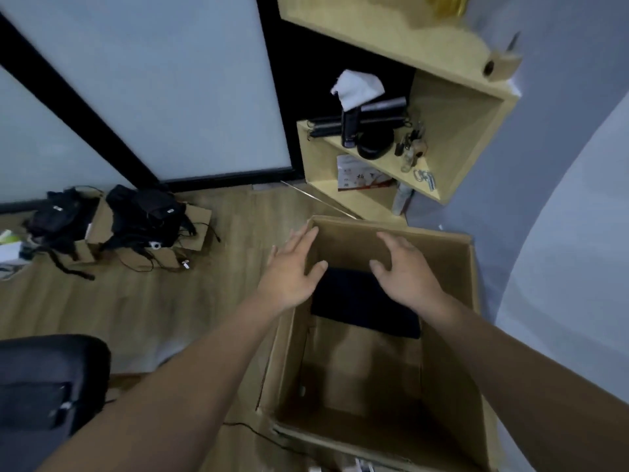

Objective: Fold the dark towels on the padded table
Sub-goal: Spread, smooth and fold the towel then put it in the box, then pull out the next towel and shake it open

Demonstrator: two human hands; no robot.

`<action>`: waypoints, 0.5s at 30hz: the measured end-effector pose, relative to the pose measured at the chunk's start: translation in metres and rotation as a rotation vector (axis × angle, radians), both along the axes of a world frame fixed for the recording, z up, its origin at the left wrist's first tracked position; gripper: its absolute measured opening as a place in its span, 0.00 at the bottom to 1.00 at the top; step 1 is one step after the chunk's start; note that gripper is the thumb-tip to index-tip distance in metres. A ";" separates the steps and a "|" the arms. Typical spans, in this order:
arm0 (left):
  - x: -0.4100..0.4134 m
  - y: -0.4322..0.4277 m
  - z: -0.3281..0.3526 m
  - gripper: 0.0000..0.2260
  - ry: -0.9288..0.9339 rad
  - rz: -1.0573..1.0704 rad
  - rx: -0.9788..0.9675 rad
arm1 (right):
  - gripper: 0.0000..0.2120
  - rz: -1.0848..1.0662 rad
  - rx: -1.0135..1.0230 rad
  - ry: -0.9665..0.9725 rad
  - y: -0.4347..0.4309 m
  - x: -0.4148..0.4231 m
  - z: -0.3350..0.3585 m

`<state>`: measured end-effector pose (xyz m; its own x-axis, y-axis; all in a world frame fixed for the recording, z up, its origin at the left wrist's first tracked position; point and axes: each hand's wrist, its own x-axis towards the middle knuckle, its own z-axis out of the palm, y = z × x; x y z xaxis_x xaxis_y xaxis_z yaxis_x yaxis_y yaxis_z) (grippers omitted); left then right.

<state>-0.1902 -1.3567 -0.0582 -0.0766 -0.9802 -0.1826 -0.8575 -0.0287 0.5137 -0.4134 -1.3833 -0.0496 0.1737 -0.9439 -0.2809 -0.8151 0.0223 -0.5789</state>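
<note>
One dark towel (366, 310): folded flat, lying deep inside the cardboard box, against its far wall.
Cardboard box (452, 328): open at the top, brown inside, standing on the wooden floor just in front of the shelf unit.
Left hand (292, 270): fingers straight and spread, gripping nothing, over the box's far left corner with its fingertips at the rim; contact with the rim cannot be told.
Right hand (406, 275): fingers spread and slightly bent, holding nothing, over the box's opening above the towel's far right part; whether it touches the towel cannot be told.
Hands: apart from each other, the towel showing between them.
Wooden floor (204, 301): pale planks around the box.
Shelf unit (469, 117): pale wood, against the grey wall beyond the box, carrying a white cloth (357, 88), a round black object (374, 144), small bottles and, lower down, a printed carton (360, 177).
Black bags (143, 212): heaped with cables on smaller cartons at the far left, well apart from the box.
Black padded edge (51, 376): lower left, beside the left forearm, too blurred to identify.
Frosted panels (153, 97): black-framed, behind the bags.
</note>
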 end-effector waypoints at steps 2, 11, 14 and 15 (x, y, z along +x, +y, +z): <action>0.020 0.010 0.023 0.29 -0.039 0.039 -0.082 | 0.28 0.033 -0.046 -0.030 -0.003 0.033 0.021; 0.161 0.142 0.163 0.29 -0.255 0.349 -0.343 | 0.28 0.369 -0.368 -0.128 0.071 0.205 0.150; 0.209 0.234 0.223 0.29 -0.348 0.461 -0.428 | 0.28 0.519 -0.497 -0.165 0.133 0.262 0.205; 0.224 0.269 0.241 0.29 -0.385 0.500 -0.451 | 0.28 0.565 -0.536 -0.176 0.159 0.281 0.223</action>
